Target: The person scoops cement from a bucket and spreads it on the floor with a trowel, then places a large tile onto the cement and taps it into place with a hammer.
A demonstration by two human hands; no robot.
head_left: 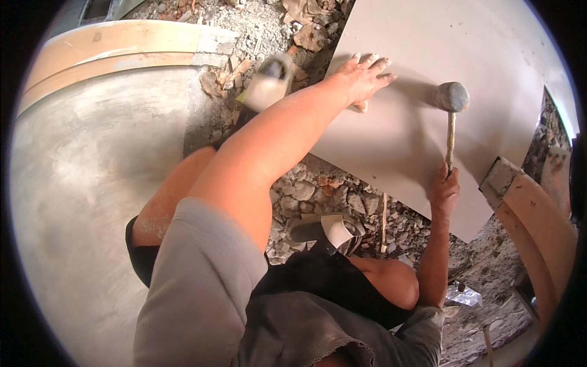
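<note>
A large, smooth grey-beige tile (489,43) lies over the rubble in front of me. My left hand (362,78) rests near its left edge, fingers spread and palm down. In my right hand (444,191) is a rubber mallet (452,98), gripped by its thin wooden handle. The dark mallet head is over the middle of the tile, with a shadow to its left. Whether the head touches the surface I cannot tell.
Broken stones and rubble (299,189) lie around my feet. A smooth grey slab (92,153) with a curved orange-tan border (122,46) fills the left. A curved orange-tan edge piece (541,214) stands at the right, near crumpled clear plastic (465,296).
</note>
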